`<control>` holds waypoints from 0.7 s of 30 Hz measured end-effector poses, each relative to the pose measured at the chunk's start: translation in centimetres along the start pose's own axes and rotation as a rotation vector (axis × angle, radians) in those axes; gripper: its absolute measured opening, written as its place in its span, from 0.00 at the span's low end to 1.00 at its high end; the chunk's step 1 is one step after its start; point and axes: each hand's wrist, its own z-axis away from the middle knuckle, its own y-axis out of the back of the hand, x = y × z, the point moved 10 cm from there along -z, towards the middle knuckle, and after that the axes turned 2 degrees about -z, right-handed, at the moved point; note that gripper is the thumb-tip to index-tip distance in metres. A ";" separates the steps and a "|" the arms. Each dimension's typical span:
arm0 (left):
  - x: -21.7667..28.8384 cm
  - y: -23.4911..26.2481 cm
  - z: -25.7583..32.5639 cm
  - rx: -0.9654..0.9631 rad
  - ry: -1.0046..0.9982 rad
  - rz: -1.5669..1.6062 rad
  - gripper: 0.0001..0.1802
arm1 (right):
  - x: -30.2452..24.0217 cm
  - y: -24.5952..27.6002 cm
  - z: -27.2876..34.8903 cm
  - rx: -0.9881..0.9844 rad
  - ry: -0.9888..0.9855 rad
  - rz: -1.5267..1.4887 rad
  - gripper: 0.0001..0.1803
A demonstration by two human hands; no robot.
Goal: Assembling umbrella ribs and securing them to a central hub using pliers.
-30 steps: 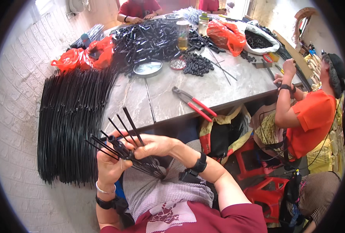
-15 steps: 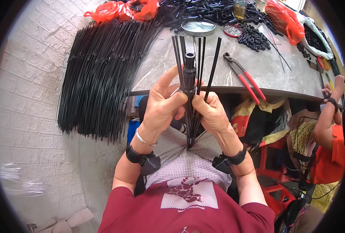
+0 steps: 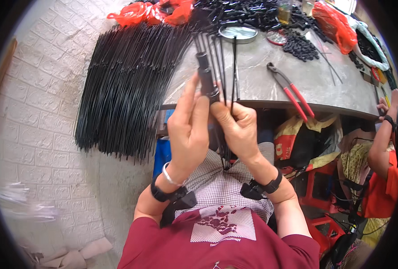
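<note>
A black stepped tube [image 3: 205,75] with several thin black rods [image 3: 221,62] fanning up beside it stands over my lap, tilted to the left. The rods come together below, near a narrow tip [image 3: 226,165]. My right hand [image 3: 238,127] is closed around the lower part, its thumb pressed just beneath the tube's collar. Alongside the tube on its left is my left hand [image 3: 188,125], fingers stretched upward and close against it. Whether those fingertips pinch anything thin is blurred.
Many long black rods [image 3: 122,89] lie bundled on the grey table [image 3: 252,85] at left. Red-handled pliers [image 3: 290,92] rest near its right front edge. Behind are a round dish [image 3: 238,34], black parts [image 3: 299,47] and red bags [image 3: 335,27]. A co-worker's arm [image 3: 380,139] is at far right.
The tube has tipped to the left. My left hand has loosened from the collar and its fingers have straightened upward, while my right hand keeps its hold.
</note>
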 end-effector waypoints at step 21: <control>-0.7 2.1 -2.1 0.031 0.095 0.360 0.16 | -3.1 -3.6 -1.8 -0.048 0.337 0.457 0.10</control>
